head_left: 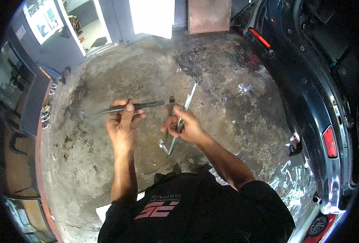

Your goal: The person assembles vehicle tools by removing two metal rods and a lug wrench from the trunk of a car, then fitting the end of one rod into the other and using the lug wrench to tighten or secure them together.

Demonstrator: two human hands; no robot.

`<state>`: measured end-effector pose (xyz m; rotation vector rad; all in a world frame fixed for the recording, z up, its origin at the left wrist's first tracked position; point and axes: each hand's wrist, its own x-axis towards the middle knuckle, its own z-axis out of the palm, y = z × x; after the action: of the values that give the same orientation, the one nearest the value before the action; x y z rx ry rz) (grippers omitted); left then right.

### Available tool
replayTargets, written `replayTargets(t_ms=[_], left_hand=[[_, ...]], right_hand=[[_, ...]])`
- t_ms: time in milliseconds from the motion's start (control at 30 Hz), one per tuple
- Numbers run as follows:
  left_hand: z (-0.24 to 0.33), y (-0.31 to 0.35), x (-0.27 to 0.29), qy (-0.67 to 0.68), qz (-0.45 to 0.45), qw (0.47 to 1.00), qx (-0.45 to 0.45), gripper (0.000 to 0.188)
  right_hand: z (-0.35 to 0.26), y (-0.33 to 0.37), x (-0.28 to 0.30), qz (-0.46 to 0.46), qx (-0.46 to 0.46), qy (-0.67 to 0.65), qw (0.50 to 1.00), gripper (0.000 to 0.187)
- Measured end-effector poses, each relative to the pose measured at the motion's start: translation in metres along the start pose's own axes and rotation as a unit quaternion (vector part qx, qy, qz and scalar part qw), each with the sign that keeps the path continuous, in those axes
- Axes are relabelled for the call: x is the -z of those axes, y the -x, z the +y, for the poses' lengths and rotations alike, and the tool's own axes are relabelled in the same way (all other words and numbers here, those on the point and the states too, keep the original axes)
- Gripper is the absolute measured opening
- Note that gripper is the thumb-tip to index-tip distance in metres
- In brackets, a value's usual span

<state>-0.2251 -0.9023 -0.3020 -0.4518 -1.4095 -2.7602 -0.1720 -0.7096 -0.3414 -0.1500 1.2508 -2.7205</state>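
Note:
My left hand (122,121) is closed around a long dark metal rod (149,104), thumb on top. The rod lies nearly level, its right end pointing toward my other hand; its left end is faint and blurred. My right hand (187,124) grips a silver bent metal rod (191,94). That rod slants from upper right to lower left and ends in a short crook below the fingers. Next to the same fingers is a slim dark piece (171,99) with a rounded upper end; the fingers partly hide it. The two hands are apart, above the stained concrete floor (106,81).
A dark car with its rear opening raised (309,81) and red reflectors stands along the right. A red vehicle (325,227) shows at lower right. Shoes (46,113) line the left ledge. A doorway (86,24) and a brown panel (209,16) are at the far wall.

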Motion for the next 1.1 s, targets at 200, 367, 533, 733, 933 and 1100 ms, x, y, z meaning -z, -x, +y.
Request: replayTargets(t_ms=[200, 367, 533, 733, 933, 1100], left_hand=[[0.049, 0.005, -0.008, -0.016, -0.045, 0.994, -0.097, 0.024], [0.076, 0.002, 0.0, -0.037, -0.124, 0.985, -0.111, 0.028], [0.08, 0.001, 0.001, 0.0, -0.138, 0.986, -0.089, 0.027], [0.075, -0.001, -0.01, -0.003, -0.098, 0.992, -0.082, 0.029], [0.087, 0.0, -0.031, -0.092, -0.118, 0.985, -0.086, 0.029], [0.107, -0.007, -0.047, -0.167, -0.161, 0.968, -0.096, 0.033]], right_hand=[[-0.024, 0.011, -0.04, 0.001, 0.035, 0.323, 0.946, 0.04], [-0.023, 0.009, -0.032, -0.003, 0.189, 0.56, 0.806, 0.027], [-0.037, 0.008, -0.03, -0.041, 0.306, 0.476, 0.823, 0.023], [-0.025, 0.024, -0.043, 0.003, 0.226, 0.367, 0.902, 0.024], [-0.029, 0.033, -0.04, 0.0, 0.202, 0.389, 0.899, 0.021], [-0.025, 0.029, -0.041, -0.003, 0.297, 0.413, 0.861, 0.023]])
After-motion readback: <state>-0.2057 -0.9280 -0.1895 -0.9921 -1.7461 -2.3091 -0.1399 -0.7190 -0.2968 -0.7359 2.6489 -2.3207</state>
